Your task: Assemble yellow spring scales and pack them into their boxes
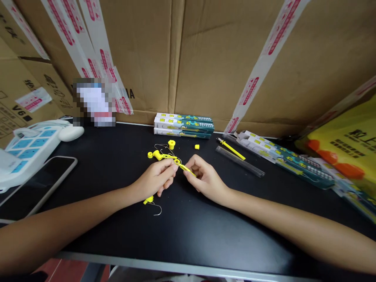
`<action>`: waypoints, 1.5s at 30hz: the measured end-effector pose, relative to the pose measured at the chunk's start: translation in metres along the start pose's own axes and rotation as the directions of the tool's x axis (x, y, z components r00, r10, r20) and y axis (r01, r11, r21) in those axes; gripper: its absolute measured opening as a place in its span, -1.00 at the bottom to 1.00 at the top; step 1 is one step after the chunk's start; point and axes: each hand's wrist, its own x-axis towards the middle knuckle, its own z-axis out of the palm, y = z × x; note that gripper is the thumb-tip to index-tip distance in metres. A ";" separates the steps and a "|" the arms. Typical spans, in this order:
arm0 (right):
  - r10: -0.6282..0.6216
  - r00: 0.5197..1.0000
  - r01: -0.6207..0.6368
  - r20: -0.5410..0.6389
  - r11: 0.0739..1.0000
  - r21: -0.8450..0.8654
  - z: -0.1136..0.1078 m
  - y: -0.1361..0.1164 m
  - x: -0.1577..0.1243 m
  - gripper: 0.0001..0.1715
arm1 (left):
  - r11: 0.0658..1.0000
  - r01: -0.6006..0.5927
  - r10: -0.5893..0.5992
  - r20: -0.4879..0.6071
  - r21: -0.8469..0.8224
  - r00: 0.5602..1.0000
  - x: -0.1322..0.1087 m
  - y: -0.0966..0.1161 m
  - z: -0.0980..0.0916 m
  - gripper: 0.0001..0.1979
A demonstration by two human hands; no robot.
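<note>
My left hand (157,180) and my right hand (205,178) meet at the middle of a black table (117,219). Both pinch a thin yellow rod with a ring end (183,166), the left hand at the ring, the right at the other end. Just beyond the fingers lie a yellow plastic piece with wire hooks (160,154), a yellow cap (172,143) and a smaller yellow bit (197,147). Below my left hand lies another yellow piece with a wire hook (152,203).
Green-and-white boxes (183,125) are stacked at the back; more lie at right (290,158) beside a yellow-handled tool (232,150) and a clear tube (241,161). A phone (44,184), power strip (26,149) and white mouse (70,133) sit left. Cardboard cartons stand behind; yellow bag (346,145) right.
</note>
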 end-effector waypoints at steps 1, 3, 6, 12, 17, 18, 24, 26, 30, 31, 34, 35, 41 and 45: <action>-0.010 1.000 0.010 -0.004 1.000 -0.019 0.000 0.000 0.000 -0.82 | 1.000 0.004 -0.004 0.003 0.003 1.000 0.000 0.001 0.000 -0.67; -0.033 0.999 0.033 -0.012 0.998 -0.047 0.000 -0.001 0.000 -0.83 | 1.000 0.010 -0.010 0.011 0.008 1.000 0.000 0.002 0.000 -0.66; -0.050 0.999 0.048 -0.015 0.996 -0.075 -0.001 0.000 -0.001 -0.84 | 1.000 0.010 -0.010 0.019 0.014 1.000 -0.001 0.003 0.000 -0.66; -0.084 0.996 0.083 -0.002 0.981 -0.173 0.000 0.000 -0.002 -0.87 | 1.000 -0.011 0.011 0.018 0.009 1.000 -0.002 0.002 0.001 -0.67; -0.116 0.993 0.117 0.017 0.973 -0.201 0.000 0.000 -0.002 -0.89 | 1.000 -0.017 0.016 0.019 0.022 1.000 -0.003 0.002 0.002 -0.67; -0.127 0.992 0.129 0.020 0.971 -0.204 0.000 0.000 -0.002 -0.89 | 0.999 -0.018 0.018 0.017 0.028 1.000 -0.003 0.003 0.002 -0.68; -0.158 0.987 0.161 0.035 0.942 -0.295 0.001 -0.001 -0.002 -0.92 | 0.992 -0.078 0.074 0.038 0.101 0.997 -0.004 0.006 0.003 -0.69; -0.148 0.988 0.153 0.037 0.949 -0.277 0.000 -0.001 -0.002 -0.92 | 0.987 -0.092 0.086 0.049 0.130 0.995 -0.005 0.006 0.003 -0.68; -0.149 0.988 0.153 0.033 0.966 -0.210 0.000 -0.002 -0.003 -0.90 | 0.981 -0.107 0.101 0.042 0.163 0.994 -0.005 0.004 0.003 -0.69; -0.159 0.987 0.162 0.033 0.962 -0.221 0.000 -0.001 -0.004 -0.89 | 0.980 -0.107 0.102 0.040 0.166 0.994 -0.005 0.003 0.003 -0.69; -0.194 0.980 0.200 0.049 0.934 -0.297 0.000 0.000 -0.004 -0.90 | 0.982 -0.101 0.098 0.029 0.159 0.995 -0.005 0.001 0.003 -0.70; -0.201 0.978 0.208 0.056 0.923 -0.324 0.000 0.000 -0.004 -0.91 | 0.983 -0.099 0.096 0.025 0.154 0.995 -0.005 0.001 0.003 -0.71; -0.152 0.986 0.167 0.075 0.942 -0.292 0.000 -0.001 -0.004 -0.90 | 0.987 -0.102 0.101 0.011 0.124 0.995 -0.004 -0.001 0.004 -0.71; -0.178 0.981 0.195 0.080 0.920 -0.341 0.001 -0.001 -0.005 -0.88 | 0.986 -0.112 0.113 0.003 0.120 0.994 -0.004 -0.002 0.004 -0.70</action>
